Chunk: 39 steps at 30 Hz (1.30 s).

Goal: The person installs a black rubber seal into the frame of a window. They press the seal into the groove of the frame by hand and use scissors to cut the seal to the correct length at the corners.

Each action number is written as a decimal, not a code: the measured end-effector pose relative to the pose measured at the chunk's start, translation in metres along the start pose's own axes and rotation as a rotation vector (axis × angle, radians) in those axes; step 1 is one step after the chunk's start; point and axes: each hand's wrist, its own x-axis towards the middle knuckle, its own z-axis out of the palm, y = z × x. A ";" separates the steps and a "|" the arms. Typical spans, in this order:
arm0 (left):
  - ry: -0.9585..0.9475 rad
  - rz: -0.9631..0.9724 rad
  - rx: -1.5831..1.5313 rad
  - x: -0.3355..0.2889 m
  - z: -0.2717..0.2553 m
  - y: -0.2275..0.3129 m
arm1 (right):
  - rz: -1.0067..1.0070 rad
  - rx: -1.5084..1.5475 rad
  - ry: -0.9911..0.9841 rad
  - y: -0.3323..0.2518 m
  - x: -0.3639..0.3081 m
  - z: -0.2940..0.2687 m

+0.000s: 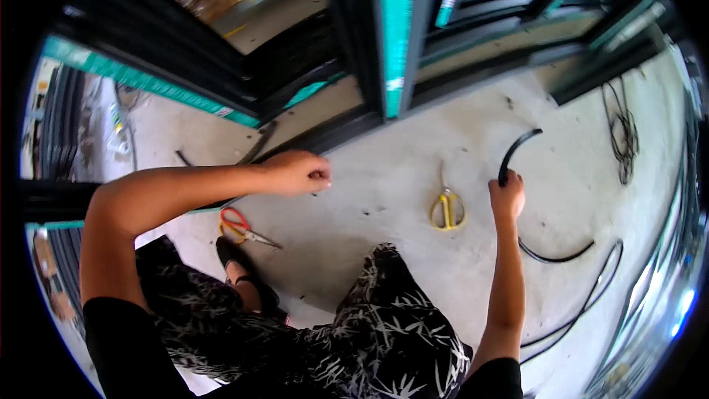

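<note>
A curved black rubber strip [517, 146] sticks up out of my right hand [507, 196], which is closed around it. More black strip [557, 259] lies beyond that forearm; whether it is the same piece I cannot tell. My left hand [298, 172] has its fingers curled together beside the lower bar of a dark frame [332, 131]. What it pinches, if anything, is hidden. On the floor between my hands rest yellow-handled scissors [447, 211]. Another pair of scissors [238, 226], with red and yellow handles, lies by my foot, below the left forearm.
Dark uprights with teal tape [395, 37] rise in front of me. A looped black strip [583, 307] lies at the right, and a tangled dark cord [624, 137] farther off. Long dark profiles [63, 122] stand at the left. Pale concrete floor [384, 185] spreads below.
</note>
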 end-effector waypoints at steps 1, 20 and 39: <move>-0.065 -0.033 0.029 -0.019 -0.003 -0.005 | -0.101 0.072 0.030 -0.021 -0.018 -0.003; 0.915 -0.044 -1.447 -0.189 0.002 0.029 | -1.095 0.415 -0.935 -0.290 -0.212 0.044; 0.699 0.175 -1.212 -0.228 -0.022 -0.003 | -0.593 0.386 -0.580 -0.219 -0.107 0.028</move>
